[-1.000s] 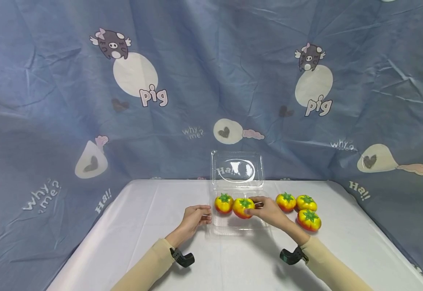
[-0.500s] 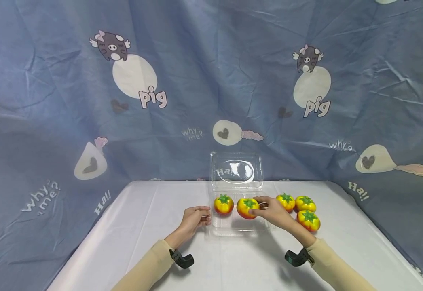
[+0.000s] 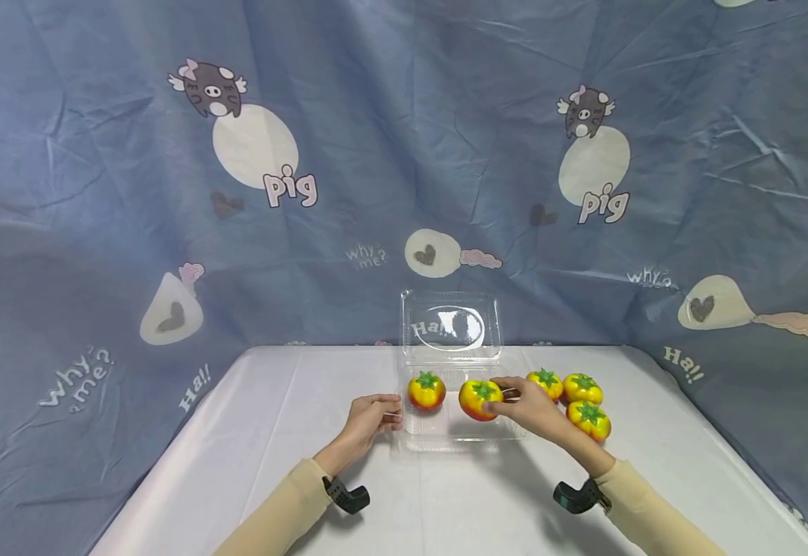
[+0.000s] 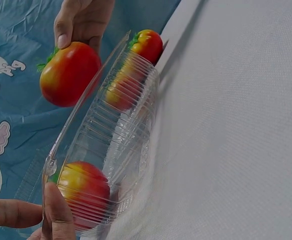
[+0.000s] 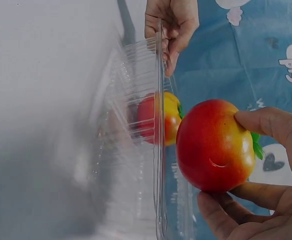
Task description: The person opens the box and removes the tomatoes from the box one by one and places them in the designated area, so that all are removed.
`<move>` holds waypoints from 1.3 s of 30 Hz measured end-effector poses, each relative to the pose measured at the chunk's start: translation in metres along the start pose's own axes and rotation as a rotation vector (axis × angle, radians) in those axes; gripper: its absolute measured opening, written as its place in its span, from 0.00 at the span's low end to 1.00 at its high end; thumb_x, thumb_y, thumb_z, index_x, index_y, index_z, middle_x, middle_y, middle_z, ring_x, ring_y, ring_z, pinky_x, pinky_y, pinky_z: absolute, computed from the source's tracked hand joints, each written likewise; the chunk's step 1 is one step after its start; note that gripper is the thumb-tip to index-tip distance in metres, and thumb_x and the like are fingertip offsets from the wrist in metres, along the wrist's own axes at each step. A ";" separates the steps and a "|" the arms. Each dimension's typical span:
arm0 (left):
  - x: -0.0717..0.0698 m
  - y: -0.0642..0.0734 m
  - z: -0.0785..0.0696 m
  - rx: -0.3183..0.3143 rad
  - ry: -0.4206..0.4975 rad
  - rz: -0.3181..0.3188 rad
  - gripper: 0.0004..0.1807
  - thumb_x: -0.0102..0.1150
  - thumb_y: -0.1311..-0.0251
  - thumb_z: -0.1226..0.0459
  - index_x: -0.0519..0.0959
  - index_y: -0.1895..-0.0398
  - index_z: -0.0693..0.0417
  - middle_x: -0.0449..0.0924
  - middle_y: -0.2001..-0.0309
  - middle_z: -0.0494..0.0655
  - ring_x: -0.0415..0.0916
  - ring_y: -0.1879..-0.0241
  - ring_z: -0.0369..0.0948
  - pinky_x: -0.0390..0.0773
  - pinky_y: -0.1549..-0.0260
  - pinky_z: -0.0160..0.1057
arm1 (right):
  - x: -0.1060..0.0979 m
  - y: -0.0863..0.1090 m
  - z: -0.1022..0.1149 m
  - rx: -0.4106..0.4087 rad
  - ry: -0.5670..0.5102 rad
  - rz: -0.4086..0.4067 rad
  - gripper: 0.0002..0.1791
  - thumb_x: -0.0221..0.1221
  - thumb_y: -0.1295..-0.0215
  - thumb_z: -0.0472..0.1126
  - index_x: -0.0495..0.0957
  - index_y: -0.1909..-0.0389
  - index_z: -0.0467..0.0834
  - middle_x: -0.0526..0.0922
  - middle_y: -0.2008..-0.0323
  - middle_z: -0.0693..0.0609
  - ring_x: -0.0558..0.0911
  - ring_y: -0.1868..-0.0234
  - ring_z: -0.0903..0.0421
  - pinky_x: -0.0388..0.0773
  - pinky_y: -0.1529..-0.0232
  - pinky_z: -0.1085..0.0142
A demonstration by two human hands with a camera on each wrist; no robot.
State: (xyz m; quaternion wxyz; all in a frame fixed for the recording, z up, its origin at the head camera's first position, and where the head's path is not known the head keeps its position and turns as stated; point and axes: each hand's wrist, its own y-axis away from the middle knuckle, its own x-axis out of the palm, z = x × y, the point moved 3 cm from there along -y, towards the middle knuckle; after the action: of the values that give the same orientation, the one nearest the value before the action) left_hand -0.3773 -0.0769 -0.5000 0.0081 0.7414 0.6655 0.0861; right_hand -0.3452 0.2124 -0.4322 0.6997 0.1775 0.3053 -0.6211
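My right hand point(image 3: 527, 406) grips a red-and-yellow artificial tomato point(image 3: 479, 400) with a green leafy top. In the right wrist view, thumb and fingertips clasp the held tomato point(image 5: 216, 145) from opposite sides, above the rim. Below it lies a clear plastic clamshell box point(image 3: 439, 442), its lid point(image 3: 446, 351) raised at the back. My left hand point(image 3: 371, 421) pinches the left rim of the box, thumb outside, as the left wrist view shows. A second tomato point(image 3: 426, 391) sits inside the box at the left; the ribbed wall point(image 4: 136, 115) shows it through.
Right of the box, several more tomatoes stand grouped on the white-covered table point(image 3: 293, 386): one at the left point(image 3: 544, 384), partly behind my right hand, and another tomato point(image 3: 589, 421) nearest the front. A blue printed curtain point(image 3: 348, 154) hangs behind the table.
My right hand has moved the held tomato a little to the right, away from the tomato in the box. The left hand stays at the rim.
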 end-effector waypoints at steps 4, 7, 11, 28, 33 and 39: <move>0.000 -0.001 0.000 0.002 0.004 0.003 0.19 0.53 0.40 0.72 0.73 0.48 0.77 0.79 0.68 0.52 0.77 0.75 0.37 0.84 0.72 0.32 | -0.005 0.001 -0.003 -0.003 0.013 -0.013 0.33 0.70 0.48 0.49 0.76 0.44 0.35 0.81 0.49 0.38 0.82 0.51 0.44 0.84 0.53 0.57; 0.000 -0.002 0.001 0.004 0.008 0.001 0.18 0.53 0.40 0.72 0.73 0.48 0.77 0.78 0.69 0.50 0.77 0.75 0.37 0.83 0.72 0.32 | -0.007 0.004 -0.004 -0.001 0.027 -0.018 0.33 0.70 0.48 0.49 0.77 0.44 0.35 0.82 0.51 0.39 0.82 0.52 0.46 0.84 0.54 0.58; 0.000 -0.002 0.002 -0.002 0.006 -0.001 0.18 0.52 0.40 0.73 0.74 0.49 0.76 0.78 0.70 0.50 0.77 0.75 0.37 0.83 0.73 0.31 | -0.009 0.008 -0.008 0.011 0.043 -0.015 0.33 0.70 0.47 0.50 0.77 0.44 0.35 0.82 0.52 0.41 0.82 0.52 0.47 0.84 0.54 0.59; -0.001 -0.001 0.001 0.001 -0.007 0.005 0.18 0.52 0.40 0.72 0.73 0.48 0.77 0.78 0.69 0.51 0.77 0.75 0.37 0.84 0.72 0.32 | -0.021 0.018 -0.012 0.028 0.015 -0.023 0.34 0.70 0.47 0.49 0.76 0.43 0.34 0.82 0.51 0.39 0.82 0.52 0.47 0.84 0.55 0.61; -0.001 -0.002 0.001 -0.010 -0.006 0.000 0.18 0.53 0.40 0.72 0.74 0.48 0.76 0.79 0.68 0.53 0.77 0.75 0.37 0.84 0.72 0.32 | -0.026 0.022 -0.014 0.027 0.012 -0.020 0.33 0.68 0.45 0.48 0.74 0.42 0.34 0.81 0.50 0.38 0.82 0.50 0.45 0.84 0.55 0.61; -0.001 -0.001 0.000 -0.007 -0.006 0.003 0.18 0.53 0.40 0.71 0.74 0.48 0.76 0.79 0.66 0.55 0.77 0.75 0.37 0.84 0.72 0.33 | -0.034 0.027 -0.019 0.030 0.017 -0.028 0.35 0.68 0.45 0.49 0.73 0.41 0.33 0.81 0.50 0.37 0.81 0.50 0.44 0.84 0.54 0.59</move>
State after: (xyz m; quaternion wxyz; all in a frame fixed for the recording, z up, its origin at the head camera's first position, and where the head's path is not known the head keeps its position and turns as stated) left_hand -0.3783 -0.0779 -0.5006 0.0126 0.7427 0.6640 0.0863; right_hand -0.3244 0.2546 -0.4280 0.6854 0.1889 0.3045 -0.6339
